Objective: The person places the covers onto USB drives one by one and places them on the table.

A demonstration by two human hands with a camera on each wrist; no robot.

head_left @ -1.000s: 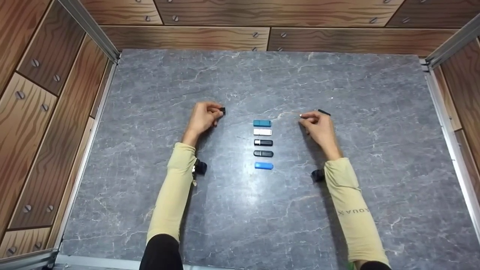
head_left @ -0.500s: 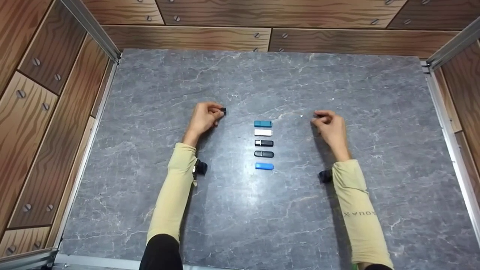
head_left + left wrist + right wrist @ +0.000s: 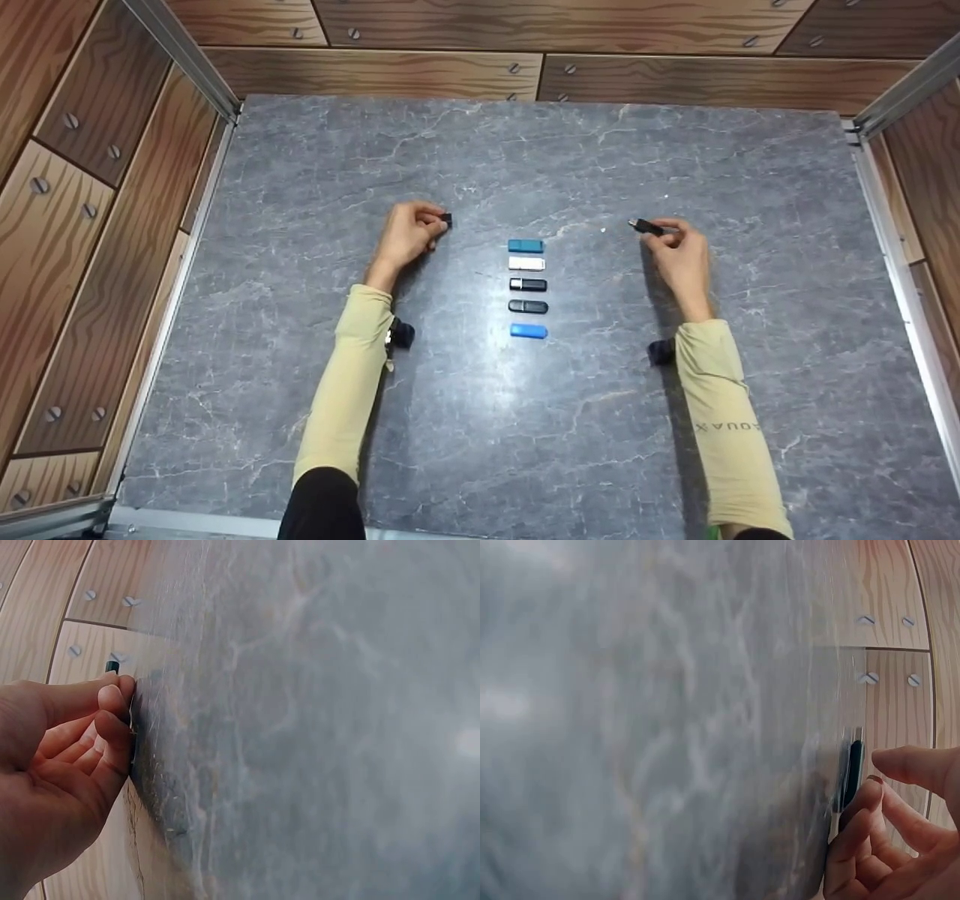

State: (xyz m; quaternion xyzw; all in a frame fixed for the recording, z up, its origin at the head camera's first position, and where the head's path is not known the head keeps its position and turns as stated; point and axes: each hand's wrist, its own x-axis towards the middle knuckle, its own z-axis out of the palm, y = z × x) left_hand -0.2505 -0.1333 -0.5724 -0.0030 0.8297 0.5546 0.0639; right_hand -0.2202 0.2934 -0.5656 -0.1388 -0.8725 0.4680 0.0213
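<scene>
My left hand [image 3: 407, 234] pinches a small black piece [image 3: 448, 220] between thumb and fingertips, low at the tabletop; its dark end [image 3: 112, 662] pokes past the fingertips in the left wrist view, the rest hidden. A black USB stick [image 3: 643, 226] with a silver plug lies on the right, plug pointing left. My right hand [image 3: 681, 259] is at its rear end, thumb and index spread either side of it. The right wrist view shows the stick [image 3: 853, 774] flat along the tabletop, with a gap between it and the upper fingertip.
Between the hands a column of USB sticks lies on the grey marbled table [image 3: 465, 420]: teal [image 3: 526, 246], white [image 3: 526, 264], two black [image 3: 528, 307] and blue [image 3: 529, 331]. A tiny white speck [image 3: 602, 230] lies left of the right hand. Wood-patterned walls [image 3: 375, 75] bound the table.
My right hand has moved right, from the white speck to the rear of the black USB stick, whose silver plug now shows. My left hand and the middle column stay put.
</scene>
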